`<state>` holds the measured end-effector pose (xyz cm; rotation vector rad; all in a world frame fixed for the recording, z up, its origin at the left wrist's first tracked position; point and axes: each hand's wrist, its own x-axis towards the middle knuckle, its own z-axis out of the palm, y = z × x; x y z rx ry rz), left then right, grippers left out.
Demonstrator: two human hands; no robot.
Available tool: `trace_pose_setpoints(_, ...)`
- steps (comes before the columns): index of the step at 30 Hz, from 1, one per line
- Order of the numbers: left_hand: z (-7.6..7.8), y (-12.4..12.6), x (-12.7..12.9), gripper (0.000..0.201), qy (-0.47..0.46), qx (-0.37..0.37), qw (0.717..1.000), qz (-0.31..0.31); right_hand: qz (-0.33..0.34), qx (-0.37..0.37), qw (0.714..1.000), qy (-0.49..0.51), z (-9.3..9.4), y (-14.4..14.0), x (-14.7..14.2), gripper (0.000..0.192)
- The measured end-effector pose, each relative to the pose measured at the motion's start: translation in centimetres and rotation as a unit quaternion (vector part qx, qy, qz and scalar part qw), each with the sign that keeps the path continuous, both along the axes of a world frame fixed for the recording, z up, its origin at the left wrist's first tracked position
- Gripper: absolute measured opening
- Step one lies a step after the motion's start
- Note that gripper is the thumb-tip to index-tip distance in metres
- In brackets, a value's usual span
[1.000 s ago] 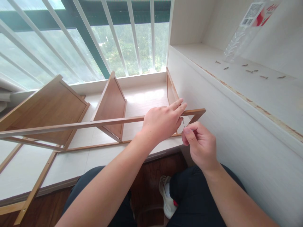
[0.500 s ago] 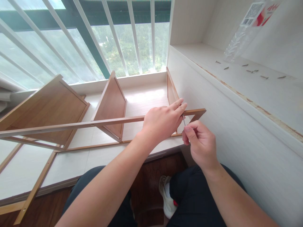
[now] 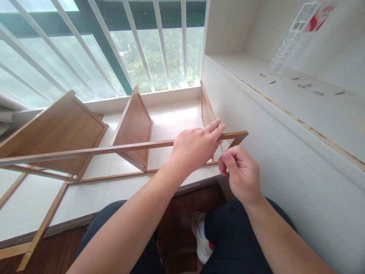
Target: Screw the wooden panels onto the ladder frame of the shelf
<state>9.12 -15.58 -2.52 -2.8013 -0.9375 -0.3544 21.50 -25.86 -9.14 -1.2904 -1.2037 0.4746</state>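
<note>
A wooden shelf frame (image 3: 85,151) lies on its side across the white window ledge (image 3: 119,186), with brown panels standing between thin rails. My left hand (image 3: 196,146) rests on the top rail near its right end, fingers pressing on the wood. My right hand (image 3: 241,173) is just below and to the right, pinching a thin metal tool (image 3: 221,145) whose tip points up at the rail's corner by my left fingertips. The tool's lower part is hidden in my fingers.
A white cabinet side (image 3: 285,152) rises on the right. On its shelf lie several small screws (image 3: 303,86) and a clear plastic bag (image 3: 296,34). Window bars (image 3: 159,42) stand behind. My legs and a white shoe (image 3: 201,238) are below over a dark wooden floor.
My right hand has crept slightly up and left toward the rail corner with the thin tool. My left hand and the frame have stayed still.
</note>
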Motion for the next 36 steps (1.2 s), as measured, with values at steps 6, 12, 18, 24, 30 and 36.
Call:
trace_pose_setpoints(6,0.06,-0.03,-0.02,0.049,0.004,0.004,1.0,-0.002,-0.007,-0.004,1.0,0.001,-0.1,0.04,0.04,0.028)
trace_pose_setpoints(12,0.0,0.0,-0.04,0.049,0.006,0.009,1.0,-0.003,-0.009,-0.004,1.0,0.007,-0.18,-0.09,0.02,0.028)
trace_pose_setpoints(18,0.03,-0.04,0.01,0.049,0.002,0.006,1.0,-0.001,-0.012,-0.006,1.0,0.01,0.06,-0.01,0.05,0.031)
trace_pose_setpoints(24,0.05,-0.08,-0.03,0.049,0.004,0.012,1.0,-0.006,-0.008,-0.008,1.0,0.013,0.14,-0.09,0.13,0.03)
trace_pose_setpoints(30,0.04,-0.06,-0.03,0.049,0.002,0.005,1.0,-0.001,-0.018,-0.011,1.0,0.009,0.06,-0.08,0.03,0.031)
trace_pose_setpoints(36,-0.06,-0.01,-0.04,0.049,0.003,0.011,1.0,-0.004,-0.015,-0.009,1.0,0.011,0.09,-0.08,0.03,0.031)
